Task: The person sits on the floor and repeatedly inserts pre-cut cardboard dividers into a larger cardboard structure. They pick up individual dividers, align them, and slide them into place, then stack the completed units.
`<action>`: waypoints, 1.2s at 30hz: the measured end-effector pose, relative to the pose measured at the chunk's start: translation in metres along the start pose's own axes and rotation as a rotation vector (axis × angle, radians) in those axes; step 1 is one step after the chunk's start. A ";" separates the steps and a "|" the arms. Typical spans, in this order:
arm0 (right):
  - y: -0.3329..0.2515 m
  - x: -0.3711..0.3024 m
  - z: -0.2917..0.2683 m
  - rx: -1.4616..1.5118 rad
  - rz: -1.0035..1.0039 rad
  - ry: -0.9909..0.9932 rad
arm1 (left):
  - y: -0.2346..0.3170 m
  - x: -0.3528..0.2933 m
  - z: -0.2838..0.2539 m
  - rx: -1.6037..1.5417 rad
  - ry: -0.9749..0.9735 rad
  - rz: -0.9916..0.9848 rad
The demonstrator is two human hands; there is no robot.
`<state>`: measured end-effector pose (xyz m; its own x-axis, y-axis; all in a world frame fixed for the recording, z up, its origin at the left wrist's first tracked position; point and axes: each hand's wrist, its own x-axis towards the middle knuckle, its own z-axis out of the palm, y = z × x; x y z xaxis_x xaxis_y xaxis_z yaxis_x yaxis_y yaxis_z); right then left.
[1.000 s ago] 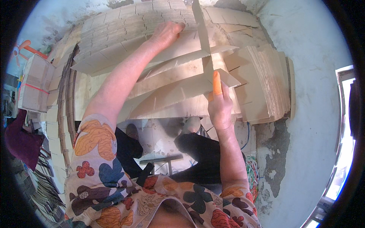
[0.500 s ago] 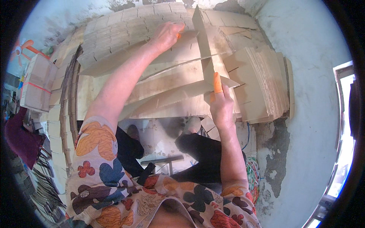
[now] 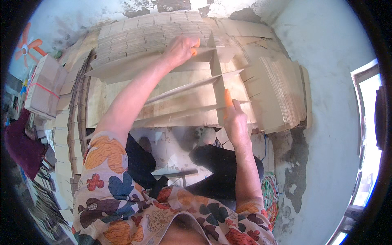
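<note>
My left hand (image 3: 182, 50) pinches the upper edge of a long cardboard strip (image 3: 134, 62), near its right end. That end meets a crosswise cardboard strip (image 3: 219, 86) that stands on edge and runs away from me. Closed on the crosswise strip's near end is my right hand (image 3: 235, 117), its index finger stretched along the strip. Orange covers sit on fingers of both hands. Two more long strips, a middle one (image 3: 179, 90) and a near one (image 3: 171, 117), cross the same piece. How deep the slots fit together is hard to see.
Stacked slotted cardboard (image 3: 147, 38) lines the back of the wooden tabletop (image 3: 122, 92). A fanned stack of cardboard (image 3: 281, 94) lies to the right, and more stands at the left, beside a strapped carton (image 3: 44, 87) and an orange fan (image 3: 26, 49). A wall (image 3: 326, 102) bounds the right.
The crosswise strip's far end has come lower and nearer, and the long strips sit straighter across it. My right hand has shifted slightly toward me; my left still grips the far strip.
</note>
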<state>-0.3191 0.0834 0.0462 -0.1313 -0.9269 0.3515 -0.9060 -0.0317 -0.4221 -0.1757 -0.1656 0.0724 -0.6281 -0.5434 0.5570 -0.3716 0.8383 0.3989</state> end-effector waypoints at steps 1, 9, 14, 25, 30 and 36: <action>0.001 -0.003 -0.002 -0.007 -0.018 0.004 | 0.007 -0.004 0.000 -0.043 -0.069 -0.012; 0.039 -0.001 0.000 -0.121 -0.122 -0.033 | -0.021 -0.036 0.017 -0.163 -0.232 -0.277; 0.063 -0.005 0.001 -0.117 -0.124 -0.139 | 0.000 -0.058 -0.008 -0.078 -0.071 -0.223; 0.148 -0.011 -0.053 -0.671 0.532 0.128 | 0.086 -0.182 -0.077 0.127 0.040 -0.051; 0.185 -0.017 -0.037 -0.703 0.705 0.028 | 0.083 -0.198 -0.070 0.152 0.007 -0.126; 0.167 -0.017 -0.033 -0.776 0.590 0.057 | 0.082 -0.198 -0.059 0.145 -0.028 -0.146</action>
<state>-0.4814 0.1065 -0.0030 -0.6499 -0.6946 0.3086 -0.6986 0.7058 0.1173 -0.0412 0.0081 0.0372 -0.5787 -0.6595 0.4796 -0.5529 0.7497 0.3637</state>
